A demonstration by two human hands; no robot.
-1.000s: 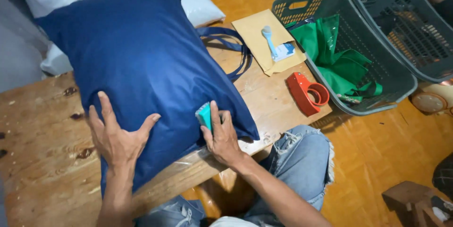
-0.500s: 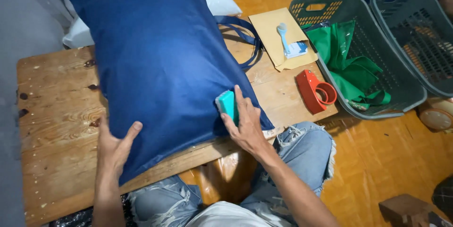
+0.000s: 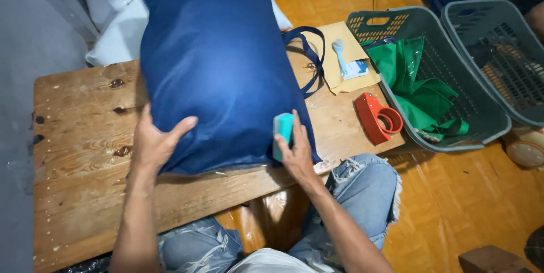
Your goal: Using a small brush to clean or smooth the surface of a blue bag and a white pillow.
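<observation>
Both hands worked at the near edge of a big navy fabric bag that lay on a wooden table in the head view. Left hand lay spread with fingers open, pressing flat on the bag's lower left corner, gripping nothing. Right hand was closed around a small teal block, held upright against the bag's lower right part. By the look of it, the step in hand was rubbing or smoothing the cloth with that block while the other palm steadied it; a further stroke would call for firm downward pressure from the left palm so the cloth could not slide or bunch. Beyond the bag's dark handles sat a tan envelope with a pale blue tool on it, and a red tape dispenser beside. Green cloth filled a grey plastic basket to the right, touching a second basket.
</observation>
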